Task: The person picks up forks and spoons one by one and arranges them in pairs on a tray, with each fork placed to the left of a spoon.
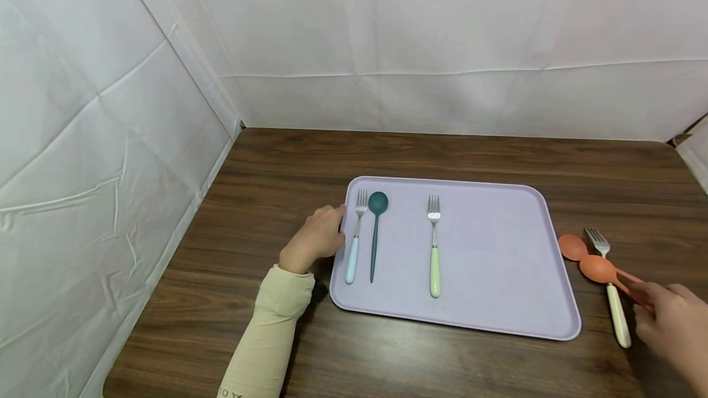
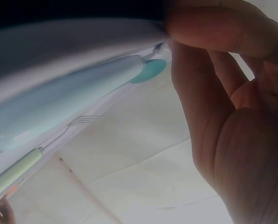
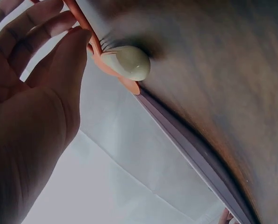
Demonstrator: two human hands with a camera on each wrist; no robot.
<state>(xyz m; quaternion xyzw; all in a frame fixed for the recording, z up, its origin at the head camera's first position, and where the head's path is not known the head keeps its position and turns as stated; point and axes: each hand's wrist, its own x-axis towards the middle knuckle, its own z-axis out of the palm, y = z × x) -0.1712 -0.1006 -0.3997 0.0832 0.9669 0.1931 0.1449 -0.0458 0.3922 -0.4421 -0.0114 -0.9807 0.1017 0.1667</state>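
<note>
My left hand grips the left rim of a lilac tray, with thumb and finger meeting at the edge in the left wrist view. Close by on the tray lie a fork with a pale blue handle and a dark green spoon. Farther right on it rests a fork with a light green handle. Right of the tray, my right hand pinches the handle of an orange spoon. That spoon crosses over a cream-handled fork. A second orange spoon lies beside it, its handle running toward the same hand.
The tray sits on a dark wooden table. White cloth hangs behind the table, and more white cloth covers the left side. A small black object shows beneath my left wrist.
</note>
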